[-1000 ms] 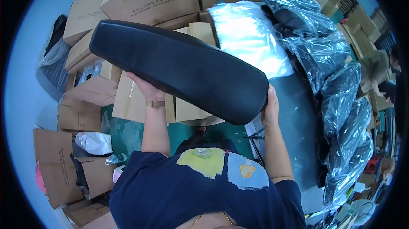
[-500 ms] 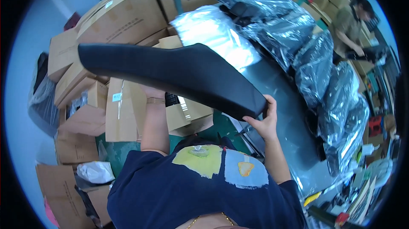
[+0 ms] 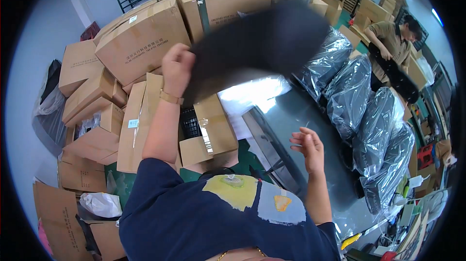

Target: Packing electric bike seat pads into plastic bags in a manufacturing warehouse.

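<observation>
While the left hand is clamped on one end of a long black padded piece, the right hand is off it: fingers loosely curled, nothing in them, above the middle of the worktop. Hands well apart. Piece is in the air, blurred, hiding part of the worktop's far end from here; can't tell how high.

One hand on one end looks like a lot of wrist leverage. I'd slow down, get the right palm under the free end, keep it level, keep its cover off carton edges and the clear-wrapped row along the worktop's right edge.

Containers: open carton just off the worktop's left edge, black gridded part inside. Another open carton farther left, clear plastic in it; can't tell what's under. White bag lower left, contents hidden. Big cartons past the worktop's far left corner look shut.
</observation>
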Action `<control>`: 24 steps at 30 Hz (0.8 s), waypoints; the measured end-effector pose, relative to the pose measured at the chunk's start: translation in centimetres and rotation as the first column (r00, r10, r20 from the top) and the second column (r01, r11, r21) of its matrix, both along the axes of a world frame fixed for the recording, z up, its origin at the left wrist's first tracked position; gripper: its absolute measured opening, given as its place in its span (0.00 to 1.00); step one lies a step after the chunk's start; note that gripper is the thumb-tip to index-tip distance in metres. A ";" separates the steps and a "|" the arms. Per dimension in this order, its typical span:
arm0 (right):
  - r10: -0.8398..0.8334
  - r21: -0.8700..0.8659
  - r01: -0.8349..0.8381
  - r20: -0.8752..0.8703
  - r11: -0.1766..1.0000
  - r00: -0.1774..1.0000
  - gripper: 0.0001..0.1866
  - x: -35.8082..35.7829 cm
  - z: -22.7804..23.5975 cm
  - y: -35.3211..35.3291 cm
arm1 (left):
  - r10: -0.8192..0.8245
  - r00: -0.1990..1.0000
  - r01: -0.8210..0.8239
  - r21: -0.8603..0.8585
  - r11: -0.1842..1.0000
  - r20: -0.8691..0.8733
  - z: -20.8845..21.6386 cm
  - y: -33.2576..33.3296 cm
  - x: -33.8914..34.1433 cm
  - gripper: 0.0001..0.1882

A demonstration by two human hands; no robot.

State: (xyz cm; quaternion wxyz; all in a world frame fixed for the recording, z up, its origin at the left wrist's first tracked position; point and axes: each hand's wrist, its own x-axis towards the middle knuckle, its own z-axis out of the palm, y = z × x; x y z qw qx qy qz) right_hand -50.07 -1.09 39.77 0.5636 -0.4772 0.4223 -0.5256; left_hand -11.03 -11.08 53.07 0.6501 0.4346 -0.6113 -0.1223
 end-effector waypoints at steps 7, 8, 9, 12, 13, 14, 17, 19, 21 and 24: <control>0.239 0.185 -0.255 0.102 0.949 0.966 0.37 -5.9 3.7 -4.7 | 0.196 0.483 0.293 -0.368 0.882 0.854 1.4 5.1 -8.3 0.30; 0.230 0.197 -0.245 0.097 0.949 0.968 0.37 -5.7 3.0 -5.7 | 0.151 0.402 0.359 -0.308 0.881 0.903 1.3 5.6 -9.3 0.29; 0.366 0.337 -0.381 0.110 0.861 0.924 0.38 -5.2 2.1 -6.7 | 0.096 0.435 0.457 -0.312 0.833 0.895 0.6 5.8 -10.7 0.28; 0.538 0.461 -0.622 0.316 0.633 0.781 0.40 -1.1 -1.1 -8.3 | -0.072 0.588 0.647 -0.415 0.640 0.806 -2.0 6.1 -15.4 0.26; 0.411 0.566 -0.596 0.432 0.569 0.803 0.38 -0.2 -1.2 -8.4 | -0.148 0.547 0.701 -0.355 0.618 0.824 -3.0 6.5 -16.5 0.26; 0.257 0.591 -0.495 0.443 0.637 0.859 0.35 1.4 0.2 -7.5 | -0.225 0.505 0.750 -0.295 0.591 0.833 -4.0 6.8 -17.3 0.25; 0.251 0.574 -0.433 0.371 0.694 0.894 0.35 0.0 -2.4 -5.9 | -0.415 0.466 0.827 -0.218 0.518 0.781 -7.8 6.8 -19.0 0.21; 0.233 0.530 -0.366 0.303 0.765 0.924 0.35 -2.2 -4.0 -5.5 | -0.448 0.407 0.863 -0.174 0.474 0.796 -10.2 5.9 -18.5 0.18; 0.257 0.502 -0.349 0.245 0.792 0.935 0.35 -3.4 -4.5 -6.0 | -0.511 0.489 0.823 -0.179 0.539 0.707 -11.0 4.5 -16.3 0.12; 0.255 0.481 -0.320 0.196 0.816 0.947 0.36 -4.7 -4.7 -6.0 | -0.398 0.812 0.454 -0.032 0.891 0.426 -11.3 0.3 -10.6 0.05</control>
